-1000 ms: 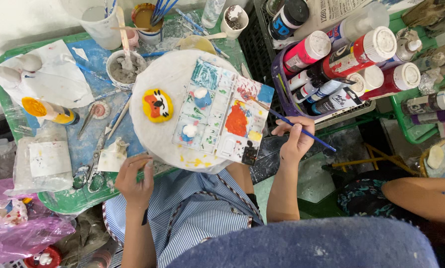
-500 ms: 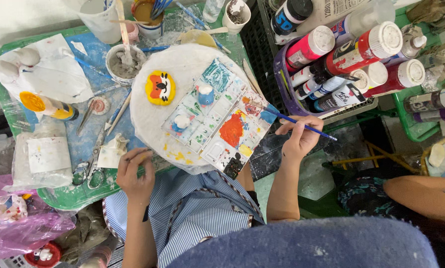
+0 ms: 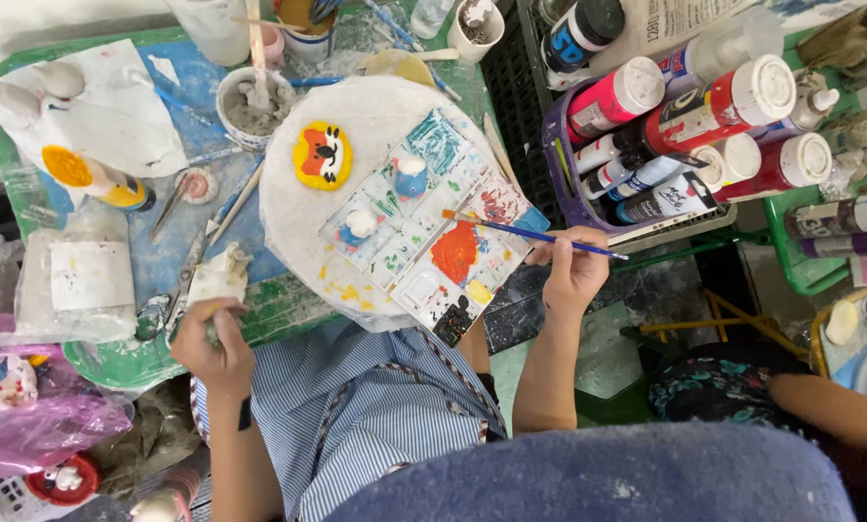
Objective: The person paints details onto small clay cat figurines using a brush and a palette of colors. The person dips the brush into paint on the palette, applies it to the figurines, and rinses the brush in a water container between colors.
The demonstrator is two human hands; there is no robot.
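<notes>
Gripped in the right hand [image 3: 574, 275] was a blue paintbrush [image 3: 535, 235], tip over the paint palette [image 3: 433, 227] near its orange patch | left hand [image 3: 211, 338] was clenched at the table edge [image 3: 115, 362]; contents could not be told | orange figure [image 3: 322, 155] lay beside the palette.

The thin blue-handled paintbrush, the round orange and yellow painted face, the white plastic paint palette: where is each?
Thin blue-handled paintbrush [image 3: 535, 235], head view, middle of its handle.
Round orange and yellow painted face [image 3: 322, 155], head view, its centre.
White plastic paint palette [image 3: 409, 237], head view, a well near its middle.
</notes>
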